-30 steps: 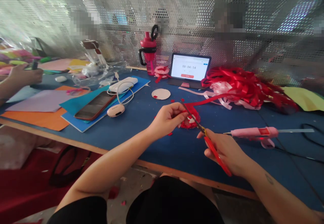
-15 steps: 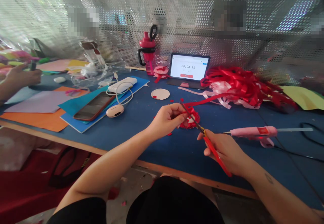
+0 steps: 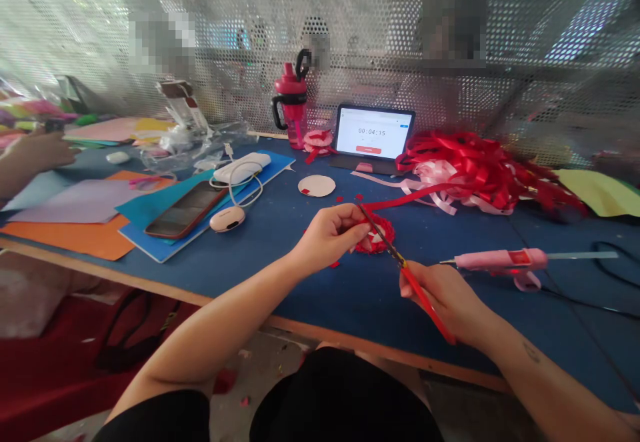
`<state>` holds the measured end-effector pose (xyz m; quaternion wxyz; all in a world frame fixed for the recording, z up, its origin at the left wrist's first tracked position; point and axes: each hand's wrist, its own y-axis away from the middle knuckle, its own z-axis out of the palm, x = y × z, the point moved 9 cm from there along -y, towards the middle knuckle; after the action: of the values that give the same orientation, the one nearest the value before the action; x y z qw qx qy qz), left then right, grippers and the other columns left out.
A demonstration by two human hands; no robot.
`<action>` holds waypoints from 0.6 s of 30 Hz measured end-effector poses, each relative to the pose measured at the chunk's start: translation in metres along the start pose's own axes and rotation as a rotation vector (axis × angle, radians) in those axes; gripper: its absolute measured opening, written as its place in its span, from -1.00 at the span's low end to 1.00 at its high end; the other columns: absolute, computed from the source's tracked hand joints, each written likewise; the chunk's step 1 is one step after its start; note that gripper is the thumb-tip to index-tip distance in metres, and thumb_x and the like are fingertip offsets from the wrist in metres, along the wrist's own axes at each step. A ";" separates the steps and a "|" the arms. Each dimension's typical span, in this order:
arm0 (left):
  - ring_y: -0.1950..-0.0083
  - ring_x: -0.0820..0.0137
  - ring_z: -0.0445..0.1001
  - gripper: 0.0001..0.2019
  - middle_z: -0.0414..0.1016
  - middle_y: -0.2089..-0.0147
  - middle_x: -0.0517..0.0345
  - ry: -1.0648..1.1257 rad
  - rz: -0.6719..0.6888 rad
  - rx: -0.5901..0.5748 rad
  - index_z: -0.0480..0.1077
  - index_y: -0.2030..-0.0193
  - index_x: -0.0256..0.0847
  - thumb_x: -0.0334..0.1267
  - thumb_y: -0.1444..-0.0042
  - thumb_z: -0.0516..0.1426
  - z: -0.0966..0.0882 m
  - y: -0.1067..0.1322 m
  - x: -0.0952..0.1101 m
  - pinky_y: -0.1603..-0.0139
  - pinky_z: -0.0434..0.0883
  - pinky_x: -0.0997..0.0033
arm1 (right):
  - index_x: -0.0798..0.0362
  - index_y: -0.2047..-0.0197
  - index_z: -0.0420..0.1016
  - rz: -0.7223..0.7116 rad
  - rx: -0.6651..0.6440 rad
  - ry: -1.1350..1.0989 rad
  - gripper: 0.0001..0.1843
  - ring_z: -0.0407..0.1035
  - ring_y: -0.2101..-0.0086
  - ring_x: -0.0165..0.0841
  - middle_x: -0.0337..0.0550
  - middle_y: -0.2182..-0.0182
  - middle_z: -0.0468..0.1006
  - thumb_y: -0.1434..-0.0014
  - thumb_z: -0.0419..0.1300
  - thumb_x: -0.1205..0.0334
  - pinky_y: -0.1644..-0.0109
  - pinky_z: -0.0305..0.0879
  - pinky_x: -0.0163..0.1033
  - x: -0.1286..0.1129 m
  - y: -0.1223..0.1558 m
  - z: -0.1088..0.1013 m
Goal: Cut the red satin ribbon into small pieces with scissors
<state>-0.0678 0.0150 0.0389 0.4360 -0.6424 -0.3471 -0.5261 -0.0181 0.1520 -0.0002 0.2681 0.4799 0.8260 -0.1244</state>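
My left hand (image 3: 336, 234) pinches the end of a red ribbon (image 3: 415, 197) that trails from a heap on the right. In my right hand (image 3: 440, 295) are red-handled scissors (image 3: 425, 305), their blades reaching up beside my left fingertips at the ribbon. The blades look closed or nearly so. Just behind the blades, a round red ribbon rosette (image 3: 385, 235) with a pale centre lies on the table, partly hidden by my left fingers. Small red ribbon pieces (image 3: 359, 197) lie around it.
A pink glue gun (image 3: 500, 260) lies right of my right hand, its cord trailing off. Behind stand a tablet (image 3: 375, 129), a red bottle (image 3: 290, 102) and a red ribbon heap (image 3: 470, 162). Left are a phone (image 3: 187, 209), power bank (image 3: 243, 167), paper sheets and another person's hand (image 3: 40, 149).
The scissors have closed somewhat in my right hand, their handles coming together. My left hand stays almost still. The other person's hand at far left has shifted slightly.
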 end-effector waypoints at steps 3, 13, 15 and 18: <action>0.57 0.62 0.31 -0.87 0.46 0.53 0.17 0.011 -0.001 0.001 0.31 0.39 -0.31 -0.28 -0.09 0.13 0.000 0.000 0.000 0.56 0.22 0.62 | 0.02 0.40 0.29 0.006 0.001 -0.029 -0.73 0.14 0.66 -0.43 -0.33 0.70 0.25 -0.25 -0.04 0.07 0.53 -0.05 -0.36 0.002 -0.001 0.001; 0.58 0.67 0.22 -0.91 0.47 0.50 0.19 0.126 -0.007 0.007 0.30 0.34 -0.30 -0.31 -0.13 0.08 -0.002 -0.002 -0.005 0.54 0.19 0.64 | 0.03 0.15 0.31 -0.070 0.069 -0.167 -0.49 0.19 0.65 -0.41 -0.33 0.67 0.26 -0.27 -0.18 -0.21 0.55 0.03 -0.34 0.006 0.004 -0.002; 0.59 0.67 0.23 -0.91 0.46 0.49 0.20 0.133 -0.006 0.008 0.29 0.33 -0.29 -0.30 -0.14 0.08 -0.002 -0.002 -0.006 0.54 0.20 0.64 | 0.02 0.09 0.30 -0.088 0.060 -0.153 -0.48 0.18 0.66 -0.41 -0.32 0.65 0.27 -0.26 -0.17 -0.23 0.55 0.03 -0.33 0.006 0.006 0.000; 0.58 0.64 0.30 -0.88 0.45 0.49 0.21 0.130 0.002 0.018 0.28 0.30 -0.27 -0.25 -0.14 0.10 -0.003 -0.003 -0.007 0.53 0.24 0.62 | 0.03 0.03 0.28 -0.131 0.108 -0.078 -0.48 0.24 0.60 -0.36 -0.26 0.57 0.35 -0.26 -0.19 -0.20 0.50 0.10 -0.30 0.002 0.008 -0.004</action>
<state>-0.0728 0.0132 0.0330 0.4637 -0.6035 -0.3221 -0.5631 -0.0131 0.1592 0.0028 0.2649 0.4335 0.8367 -0.2046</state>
